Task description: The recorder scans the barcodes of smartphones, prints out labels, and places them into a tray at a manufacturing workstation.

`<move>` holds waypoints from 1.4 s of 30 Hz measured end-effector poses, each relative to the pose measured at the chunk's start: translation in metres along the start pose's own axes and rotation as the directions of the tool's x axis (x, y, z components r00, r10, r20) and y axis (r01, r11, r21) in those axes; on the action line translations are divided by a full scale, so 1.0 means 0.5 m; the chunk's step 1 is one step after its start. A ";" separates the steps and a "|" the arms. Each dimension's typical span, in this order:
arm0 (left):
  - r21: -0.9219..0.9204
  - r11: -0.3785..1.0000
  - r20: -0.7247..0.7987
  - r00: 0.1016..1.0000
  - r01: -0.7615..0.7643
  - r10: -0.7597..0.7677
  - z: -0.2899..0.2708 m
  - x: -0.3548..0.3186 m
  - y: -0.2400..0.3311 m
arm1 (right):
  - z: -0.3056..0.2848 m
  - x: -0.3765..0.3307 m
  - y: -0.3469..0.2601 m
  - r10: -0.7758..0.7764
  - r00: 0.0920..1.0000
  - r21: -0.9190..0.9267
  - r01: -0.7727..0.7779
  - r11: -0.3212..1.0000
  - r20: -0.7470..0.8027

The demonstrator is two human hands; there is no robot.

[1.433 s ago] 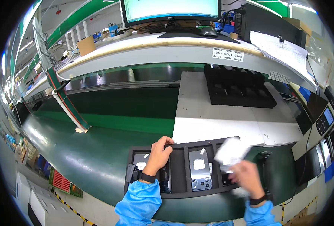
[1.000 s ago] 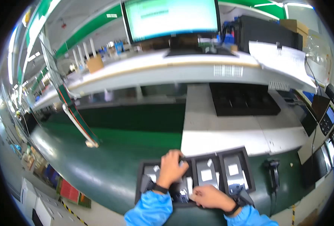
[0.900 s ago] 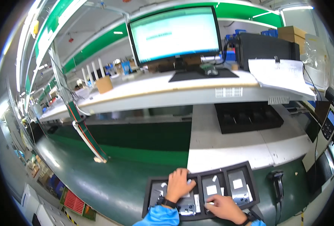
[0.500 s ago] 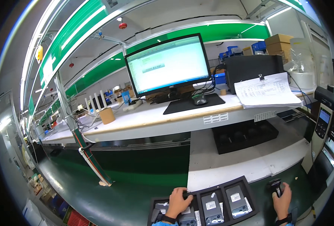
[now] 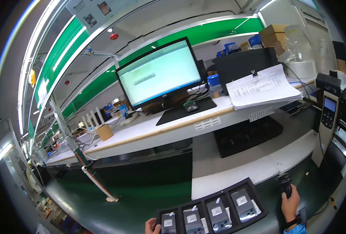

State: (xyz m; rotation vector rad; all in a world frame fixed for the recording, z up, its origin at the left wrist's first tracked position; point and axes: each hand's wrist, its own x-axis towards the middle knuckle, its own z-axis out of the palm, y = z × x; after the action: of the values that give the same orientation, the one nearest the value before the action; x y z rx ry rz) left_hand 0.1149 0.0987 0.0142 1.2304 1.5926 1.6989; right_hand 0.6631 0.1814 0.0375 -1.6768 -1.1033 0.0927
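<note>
A black foam tray (image 5: 222,194) lies near the lower edge, with several grey smartphones in its compartments. Each phone, such as the rightmost phone (image 5: 243,208), has a white label and a camera block at its near end. At the tray's left end, my left hand (image 5: 152,226) is closed on the rim beside the leftmost phone (image 5: 168,222); part of this hand falls below the picture. To the tray's right, my right hand (image 5: 291,206) is wrapped round the handle of a black barcode scanner (image 5: 285,181), its head raised above the green surface.
Behind the tray lies a white board (image 5: 208,183); another black foam tray (image 5: 247,136) sits under the shelf. The shelf carries a monitor (image 5: 161,74), a mouse (image 5: 190,105) and clipped papers (image 5: 263,87). A handset-like device (image 5: 329,113) stands at far right.
My left hand has moved left from over the phones to the tray's left end, uncovering them. My right hand still holds the scanner, now more upright. The view has tilted and shifted.
</note>
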 end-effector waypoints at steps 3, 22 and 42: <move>-0.010 0.998 -0.023 0.998 0.064 -0.065 0.035 -0.005 0.015 | -0.002 -0.004 0.013 0.035 0.999 0.202 -0.031 0.979 -0.016; 0.324 0.943 -0.025 0.996 -0.076 0.089 0.336 0.161 0.059 | 0.180 -0.219 -0.356 0.005 0.047 0.033 -0.770 0.637 0.999; 0.139 0.946 0.038 0.956 -0.292 0.290 0.360 0.133 0.097 | 0.140 -0.225 -0.375 -0.044 0.095 0.098 -0.693 0.715 0.994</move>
State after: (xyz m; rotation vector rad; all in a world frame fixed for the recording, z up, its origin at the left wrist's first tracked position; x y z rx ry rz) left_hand 0.2490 0.2363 0.0619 1.6161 1.6094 1.7661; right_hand 0.4462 0.1526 0.1065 -1.0989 -1.2739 1.9754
